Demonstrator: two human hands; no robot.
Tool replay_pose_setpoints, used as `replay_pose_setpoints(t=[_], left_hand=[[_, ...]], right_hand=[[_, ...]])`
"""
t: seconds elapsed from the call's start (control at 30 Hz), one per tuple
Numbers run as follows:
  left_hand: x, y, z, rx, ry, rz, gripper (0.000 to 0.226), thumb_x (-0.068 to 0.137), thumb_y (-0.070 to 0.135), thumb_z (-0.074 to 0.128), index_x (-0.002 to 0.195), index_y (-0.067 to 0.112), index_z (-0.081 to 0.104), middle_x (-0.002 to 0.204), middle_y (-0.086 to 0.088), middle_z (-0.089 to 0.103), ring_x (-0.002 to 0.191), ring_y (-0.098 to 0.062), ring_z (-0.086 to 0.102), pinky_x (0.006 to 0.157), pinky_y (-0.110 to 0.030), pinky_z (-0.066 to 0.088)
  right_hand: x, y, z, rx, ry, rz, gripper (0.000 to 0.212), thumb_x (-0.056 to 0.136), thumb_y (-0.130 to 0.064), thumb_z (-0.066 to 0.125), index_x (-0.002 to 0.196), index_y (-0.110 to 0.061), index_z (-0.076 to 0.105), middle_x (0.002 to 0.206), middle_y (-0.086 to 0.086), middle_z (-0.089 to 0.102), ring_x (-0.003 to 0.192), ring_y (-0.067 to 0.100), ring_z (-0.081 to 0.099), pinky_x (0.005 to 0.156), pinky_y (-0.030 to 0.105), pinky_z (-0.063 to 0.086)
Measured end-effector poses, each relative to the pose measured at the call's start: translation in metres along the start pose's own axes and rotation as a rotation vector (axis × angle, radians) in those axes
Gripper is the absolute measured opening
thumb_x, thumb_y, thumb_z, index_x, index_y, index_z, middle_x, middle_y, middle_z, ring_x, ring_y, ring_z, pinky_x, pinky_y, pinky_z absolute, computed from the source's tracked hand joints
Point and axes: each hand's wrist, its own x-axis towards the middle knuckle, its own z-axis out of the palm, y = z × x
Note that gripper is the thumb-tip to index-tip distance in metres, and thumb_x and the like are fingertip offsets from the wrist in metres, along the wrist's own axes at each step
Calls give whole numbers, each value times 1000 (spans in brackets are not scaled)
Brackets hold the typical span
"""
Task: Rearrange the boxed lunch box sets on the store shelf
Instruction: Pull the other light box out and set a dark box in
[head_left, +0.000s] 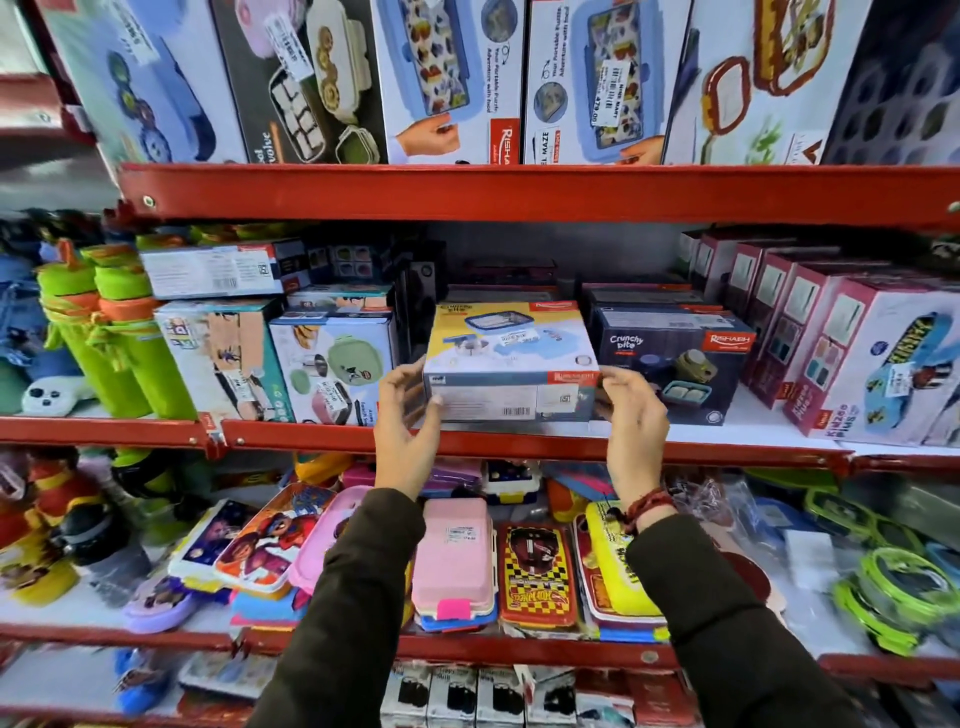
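Note:
A yellow and blue lunch box set box (511, 358) lies flat at the front of the middle red shelf (519, 441). My left hand (408, 421) grips its left end, thumb on top and fingers along the front face. My right hand (631, 415) holds its right end. To its right stands a dark blue Crunchy Bite box (670, 358), touching or nearly touching it. On the left are a light blue boxed set (335, 364) and a teal cartoon box (223, 358).
Pink boxed sets (831, 338) stand in a row at the right of the middle shelf. Green bottles (119, 332) stand at the left. Large lunch box cartons (447, 78) fill the top shelf. Loose plastic lunch boxes (457, 556) crowd the shelf below.

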Motion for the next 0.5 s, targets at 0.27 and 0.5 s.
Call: replay_pose_setpoints(t=[0.27,0.5], left_hand=[[16,12,-5,-9,-100,0,68,88,9,49,154,21,38,151,5,52,139,-7,50,113,-23,44],[39,-1,6,181,-85,-6,63,99,7,58,156,24,37,152,1,53,141,-14,49,119,-25,39]], right_hand=[[-1,7,-7,-83,-245,-38,66,84,0,68,143,-26,55,138,1,65,123,16,62,99,28,56],[15,18,9,-186,-141,-66,48,94,-11,67,140,-17,58,134,3,68,122,17,65,92,8,52]])
